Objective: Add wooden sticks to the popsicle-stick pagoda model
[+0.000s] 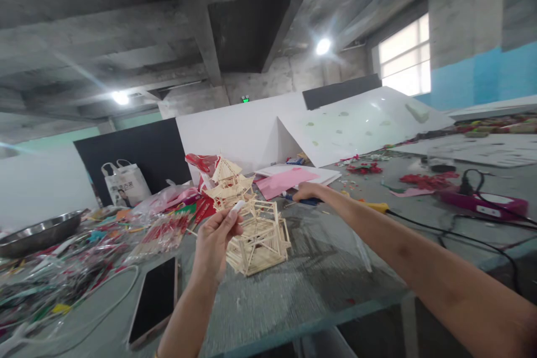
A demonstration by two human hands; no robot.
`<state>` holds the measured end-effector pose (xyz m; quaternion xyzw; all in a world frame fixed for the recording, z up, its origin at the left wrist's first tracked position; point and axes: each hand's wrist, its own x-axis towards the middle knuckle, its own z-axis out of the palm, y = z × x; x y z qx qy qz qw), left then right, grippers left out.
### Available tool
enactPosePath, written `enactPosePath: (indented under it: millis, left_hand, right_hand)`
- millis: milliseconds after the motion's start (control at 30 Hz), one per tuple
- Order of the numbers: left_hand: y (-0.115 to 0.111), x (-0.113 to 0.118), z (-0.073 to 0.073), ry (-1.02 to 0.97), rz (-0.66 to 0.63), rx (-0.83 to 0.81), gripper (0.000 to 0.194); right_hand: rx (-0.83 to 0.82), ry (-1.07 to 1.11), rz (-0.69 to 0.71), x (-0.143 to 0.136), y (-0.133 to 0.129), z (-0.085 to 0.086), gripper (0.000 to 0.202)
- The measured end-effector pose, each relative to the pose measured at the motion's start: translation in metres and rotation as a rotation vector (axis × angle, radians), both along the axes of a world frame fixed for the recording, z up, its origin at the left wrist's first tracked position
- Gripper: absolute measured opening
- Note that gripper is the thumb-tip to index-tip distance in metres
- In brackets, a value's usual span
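Observation:
My left hand (216, 232) pinches a small white piece (238, 206) between thumb and forefinger; its exact kind does not show. A thin pale stick end (192, 232) juts out beside that hand. Just behind it stands a pagoda model (258, 235) of thin wooden sticks, with tiered roofs and a railed base. Farther away, my right hand (308, 191) reaches to the table, its fingers closed on a dark blue-handled tool (311, 201). The tool's kind is partly hidden by the hand. Pink paper (283, 182) lies beside it.
A phone (154, 302) lies at the front left, near a white cable and heaped plastic packets (161, 235). A metal bowl (39, 232) stands far left. On the right are a yellow glue gun (373, 206), black cords and a purple power strip (484, 204).

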<state>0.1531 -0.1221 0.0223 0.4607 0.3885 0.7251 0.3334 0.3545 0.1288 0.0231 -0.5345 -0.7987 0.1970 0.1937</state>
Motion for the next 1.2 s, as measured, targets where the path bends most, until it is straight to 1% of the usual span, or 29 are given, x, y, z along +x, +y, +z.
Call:
enactPosePath:
  millis: [67, 133, 233, 300, 367, 433, 500, 567, 633, 700, 800, 867, 967, 1067, 1133, 1200]
  left_hand:
    - [0.001, 0.000, 0.004, -0.048, -0.039, 0.000, 0.025]
    - [0.004, 0.000, 0.008, -0.091, -0.073, -0.008, 0.026]
    - [0.014, 0.003, 0.016, -0.146, -0.121, -0.024, 0.028]
    - [0.024, 0.005, 0.022, -0.167, -0.139, -0.024, 0.029]
    - [0.036, 0.009, 0.029, -0.172, -0.125, -0.013, 0.030]
    - [0.049, 0.011, 0.037, -0.165, -0.095, 0.008, 0.031]
    - [0.059, 0.014, 0.044, -0.153, -0.073, 0.031, 0.031]
    - [0.067, 0.016, 0.049, -0.137, -0.063, 0.049, 0.032]
    - [0.071, 0.018, 0.049, -0.117, -0.047, 0.061, 0.034]
    - [0.074, 0.021, 0.045, -0.095, -0.024, 0.076, 0.035]
    - [0.076, 0.023, 0.035, -0.064, 0.033, 0.106, 0.034]
    - [0.076, 0.023, 0.029, -0.045, 0.078, 0.126, 0.033]
    - [0.073, 0.021, 0.025, 0.000, 0.149, 0.160, 0.032]
    - [0.067, 0.020, 0.025, 0.119, 0.234, 0.217, 0.033]
    - [0.064, 0.021, 0.025, 0.198, 0.270, 0.246, 0.032]
    - [0.062, 0.022, 0.024, 0.241, 0.285, 0.264, 0.031]
  right_hand:
    - [-0.113, 0.108, 0.052, 0.013, -0.004, 0.008, 0.016]
    - [-0.251, 0.292, 0.169, 0.026, -0.012, 0.017, 0.021]
    - [-0.455, 0.685, 0.394, 0.036, -0.034, 0.029, 0.026]
    - [-0.538, 0.926, 0.495, 0.036, -0.052, 0.034, 0.024]
    - [-0.569, 1.083, 0.543, 0.031, -0.069, 0.034, 0.017]
    - [-0.548, 1.134, 0.528, 0.022, -0.084, 0.031, 0.012]
    - [-0.486, 1.162, 0.484, 0.013, -0.094, 0.025, 0.012]
    - [-0.410, 1.161, 0.438, 0.004, -0.100, 0.019, 0.015]
    - [-0.341, 1.132, 0.418, -0.002, -0.104, 0.012, 0.017]
    - [-0.270, 1.060, 0.408, -0.008, -0.106, 0.005, 0.017]
    - [-0.117, 0.883, 0.365, -0.013, -0.106, -0.005, 0.016]
    - [-0.025, 0.772, 0.336, -0.015, -0.107, -0.008, 0.016]
    - [0.109, 0.624, 0.307, -0.016, -0.113, -0.007, 0.017]
    - [0.283, 0.468, 0.269, -0.015, -0.124, -0.002, 0.020]
    - [0.378, 0.407, 0.275, -0.014, -0.129, 0.000, 0.024]
    - [0.436, 0.385, 0.294, -0.014, -0.131, 0.000, 0.029]
